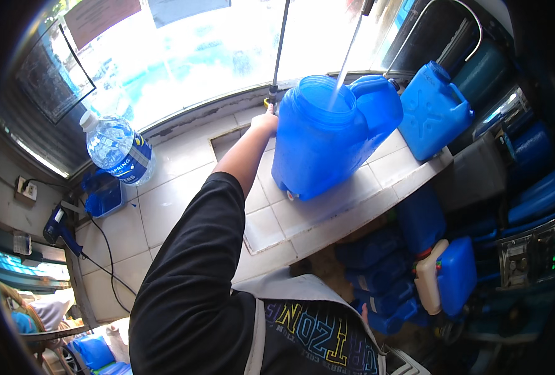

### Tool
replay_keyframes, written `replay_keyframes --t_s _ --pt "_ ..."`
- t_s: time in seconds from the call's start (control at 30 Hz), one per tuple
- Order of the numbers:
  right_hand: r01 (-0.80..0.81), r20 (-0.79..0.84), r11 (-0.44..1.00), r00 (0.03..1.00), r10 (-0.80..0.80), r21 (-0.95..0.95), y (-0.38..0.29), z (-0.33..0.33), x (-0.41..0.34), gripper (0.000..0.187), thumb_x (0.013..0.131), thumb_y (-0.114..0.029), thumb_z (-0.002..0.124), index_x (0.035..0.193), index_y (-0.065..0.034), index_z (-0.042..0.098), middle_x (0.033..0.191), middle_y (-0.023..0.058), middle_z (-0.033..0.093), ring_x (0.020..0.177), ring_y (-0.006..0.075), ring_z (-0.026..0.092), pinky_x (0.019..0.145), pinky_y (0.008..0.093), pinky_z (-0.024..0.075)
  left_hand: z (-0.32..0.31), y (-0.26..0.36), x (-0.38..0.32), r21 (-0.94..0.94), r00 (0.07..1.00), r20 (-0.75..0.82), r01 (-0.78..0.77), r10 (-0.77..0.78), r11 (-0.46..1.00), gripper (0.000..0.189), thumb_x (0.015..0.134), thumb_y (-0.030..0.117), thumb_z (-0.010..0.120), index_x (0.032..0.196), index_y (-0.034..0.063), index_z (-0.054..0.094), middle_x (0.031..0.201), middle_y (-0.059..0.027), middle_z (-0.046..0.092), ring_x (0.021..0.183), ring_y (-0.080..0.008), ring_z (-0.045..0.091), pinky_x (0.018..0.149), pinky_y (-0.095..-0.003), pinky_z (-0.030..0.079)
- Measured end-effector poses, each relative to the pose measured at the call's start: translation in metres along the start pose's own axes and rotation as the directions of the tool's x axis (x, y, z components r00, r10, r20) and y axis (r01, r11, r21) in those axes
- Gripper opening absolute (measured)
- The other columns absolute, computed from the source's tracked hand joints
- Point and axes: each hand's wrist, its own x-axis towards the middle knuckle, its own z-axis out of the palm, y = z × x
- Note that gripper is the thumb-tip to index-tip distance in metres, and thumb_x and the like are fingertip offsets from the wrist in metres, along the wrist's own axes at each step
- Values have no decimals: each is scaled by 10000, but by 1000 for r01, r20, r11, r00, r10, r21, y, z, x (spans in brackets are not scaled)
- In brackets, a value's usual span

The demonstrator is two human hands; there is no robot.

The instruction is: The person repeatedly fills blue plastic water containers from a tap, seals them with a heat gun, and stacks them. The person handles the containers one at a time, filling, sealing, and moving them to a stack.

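Observation:
My left hand (264, 123) reaches past the left side of a large blue plastic water container (319, 152), one finger extended against a valve with a yellow lever (267, 102). Its other fingers are mostly hidden, so its grip is unclear. The container stands upright and uncapped on the tiled counter, with a small tap low at its front. Water (347, 56) streams from a nozzle (367, 6) above into its wide, threaded mouth. Of my right hand (364, 313), only a sliver shows low beside my apron; the rest is hidden.
A second blue jerrycan (434, 112) stands near the counter's right end. On the left are a clear water bottle (118, 150), a blue plastic tub (106, 199) and a corded heat gun (62, 229). Several blue containers (382, 281) crowd the floor below the tiled counter (165, 206).

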Motion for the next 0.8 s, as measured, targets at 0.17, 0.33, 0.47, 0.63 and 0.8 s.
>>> replay_keyframes --t_s 0.17,0.33,0.47,0.63,0.8 --pt "6 2 1000 1000 -6 17 -1 0 -1 478 925 -394 588 1232 -36 508 1165 54 548 1039 185 545 912 346 449 1 1 1 0 1000 -1 1 -1 1000 506 871 263 499 1365 153 487 1573 -60 130 1126 -261 603 875 -387 503" --pt "13 3 1000 1000 -13 21 -2 -1 -2 484 926 -395 588 1238 -35 505 1174 53 546 1046 186 544 918 348 447 2 1 1 -13 1000 -2 10 -10 1000 511 872 272 497 1370 157 480 1573 -60 129 1125 -260 603 877 -386 502" --pt "21 6 1000 1000 -21 18 -3 -1 -2 488 926 -396 588 1243 -34 503 1180 53 545 1052 186 543 922 349 445 3 1 0 -24 1000 2 13 -13 1000 515 873 279 496 1374 160 476 1573 -60 129 1125 -259 603 878 -386 501" --pt "33 3 999 999 -33 7 -6 0 0 494 926 -397 588 1249 -34 501 1188 53 543 1058 186 541 927 350 443 5 1 -2 -34 1000 9 21 -21 999 519 875 289 494 1378 164 469 1573 -60 128 1124 -259 604 880 -385 500" --pt "43 6 999 999 -43 8 -9 2 0 500 926 -398 588 1255 -33 498 1197 52 541 1065 186 540 933 351 440 9 -3 -1 -49 1000 10 27 -27 998 524 876 298 493 1383 168 463 1573 -60 128 1123 -258 604 882 -385 499"
